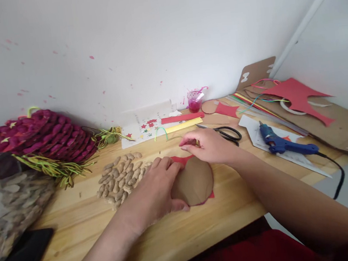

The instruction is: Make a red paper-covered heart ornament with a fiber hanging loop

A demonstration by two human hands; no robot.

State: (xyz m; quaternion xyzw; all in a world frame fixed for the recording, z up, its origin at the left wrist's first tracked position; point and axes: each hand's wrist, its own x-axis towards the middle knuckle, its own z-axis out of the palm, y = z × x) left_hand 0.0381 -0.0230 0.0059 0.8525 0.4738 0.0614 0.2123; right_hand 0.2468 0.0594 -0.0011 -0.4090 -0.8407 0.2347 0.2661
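Note:
A round piece of cardboard (193, 183) lies on the table over red paper (212, 195), which shows at its upper and lower right edges. My left hand (158, 187) rests on the disc's left side, thumb at the lower edge and fingertips at the upper left, gripping it flat. Just above the disc's top edge is my right hand (202, 144), thumb and fingers pinched together. Whatever lies between those fingertips is too small to make out. A thin green string (166, 132) shows just left of them. Black-handled scissors (228, 134) lie beyond my right wrist.
Peanuts (121, 177) are piled left of my left hand, near a bag of them (20, 200). A magenta peanut-covered craft (44, 138) stands behind. Right are a blue glue gun (285, 142) and red paper scraps (299, 94). A cup of magenta paint (194, 102) stands by the wall.

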